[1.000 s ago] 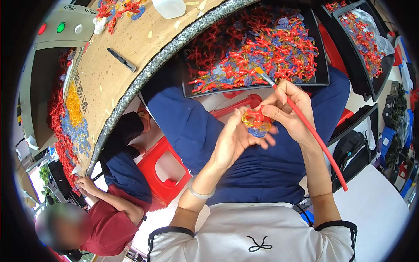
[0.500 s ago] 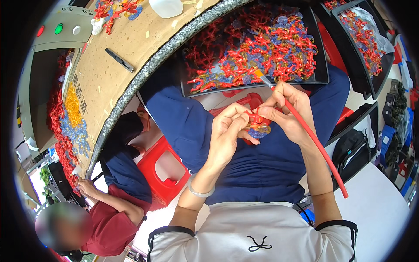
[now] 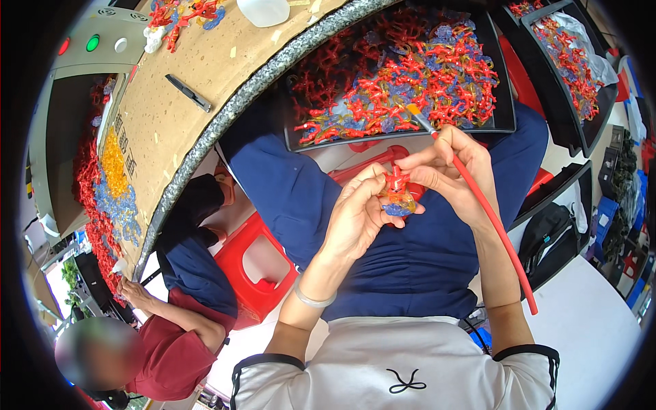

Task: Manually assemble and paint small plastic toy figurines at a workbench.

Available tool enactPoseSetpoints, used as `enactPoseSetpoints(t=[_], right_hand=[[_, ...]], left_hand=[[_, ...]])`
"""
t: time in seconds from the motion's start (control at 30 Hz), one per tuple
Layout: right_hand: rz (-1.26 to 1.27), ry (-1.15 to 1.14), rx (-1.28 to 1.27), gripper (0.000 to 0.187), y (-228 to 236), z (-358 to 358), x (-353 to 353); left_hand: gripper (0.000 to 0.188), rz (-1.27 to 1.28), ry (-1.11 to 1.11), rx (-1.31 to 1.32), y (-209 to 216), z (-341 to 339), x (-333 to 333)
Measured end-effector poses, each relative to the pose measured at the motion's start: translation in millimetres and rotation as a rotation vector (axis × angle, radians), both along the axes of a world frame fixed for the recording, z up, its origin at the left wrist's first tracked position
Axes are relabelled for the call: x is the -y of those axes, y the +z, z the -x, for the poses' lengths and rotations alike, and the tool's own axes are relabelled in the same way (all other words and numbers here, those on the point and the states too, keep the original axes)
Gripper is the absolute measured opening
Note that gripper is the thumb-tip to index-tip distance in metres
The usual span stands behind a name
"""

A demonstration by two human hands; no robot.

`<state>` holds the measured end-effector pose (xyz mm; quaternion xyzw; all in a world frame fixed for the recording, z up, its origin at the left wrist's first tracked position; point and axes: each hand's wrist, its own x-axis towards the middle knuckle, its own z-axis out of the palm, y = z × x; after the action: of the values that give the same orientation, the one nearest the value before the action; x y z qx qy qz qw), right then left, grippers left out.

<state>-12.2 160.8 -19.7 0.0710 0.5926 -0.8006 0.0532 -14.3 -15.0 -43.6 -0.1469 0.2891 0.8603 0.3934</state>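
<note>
Between the fingers of my left hand [image 3: 355,208] is a small red toy figure [image 3: 397,182] with a clear yellow and blue base [image 3: 398,207]. My right hand [image 3: 468,181] pinches the figure's upper end with thumb and fingertips. That same hand also carries a paintbrush [image 3: 497,232] with a long red handle, which passes between the fingers and runs down along my right forearm. Its orange bristles point away from me, over the near part of a black tray [image 3: 506,96] heaped with similar red, blue and yellow figures [image 3: 437,82].
A curved worktable [image 3: 157,116] with a stone-patterned edge lies to the left, bearing a utility knife [image 3: 188,93] and piles of coloured pieces. A co-worker in a dark red shirt [image 3: 174,355] sits lower left beside a red stool [image 3: 254,273]. Another filled tray [image 3: 566,72] stands far right.
The figure has been turned in my fingers and now shows its red body above the base. My right hand has shifted slightly, and the brush tip has moved a little right.
</note>
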Motion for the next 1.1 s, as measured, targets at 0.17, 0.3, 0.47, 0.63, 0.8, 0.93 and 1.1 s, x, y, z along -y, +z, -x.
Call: enactPoseSetpoints(t=[0.17, 0.3, 0.47, 0.63, 0.8, 0.93, 1.1], right_hand=[[0.024, -0.006, 0.052, 0.036, 2, 0, -4], [0.070, -0.043, 0.065, 0.036, 3, 2, -2], [0.044, -0.104, -0.008, 0.036, 1, -1, 2], [-0.044, -0.120, -0.112, 0.036, 3, -3, 0], [0.059, -0.097, -0.021, 0.037, 4, 0, 2], [-0.038, -0.082, 0.005, 0.038, 0, 0, 4], [0.034, -0.090, 0.090, 0.040, -3, 1, 2]], left_hand=[[0.015, -0.101, 0.029, 0.118, 1, -1, -3], [0.016, -0.100, 0.021, 0.086, -2, -1, -4], [0.027, 0.162, 0.091, -0.180, 2, -3, -11], [0.029, 0.336, 0.116, -0.406, -1, -8, -14], [0.038, 0.389, 0.199, -0.470, 2, -10, -14], [0.042, 0.532, 0.146, -0.613, 6, -14, -15], [0.045, 0.535, 0.159, -0.621, 8, -17, -16]])
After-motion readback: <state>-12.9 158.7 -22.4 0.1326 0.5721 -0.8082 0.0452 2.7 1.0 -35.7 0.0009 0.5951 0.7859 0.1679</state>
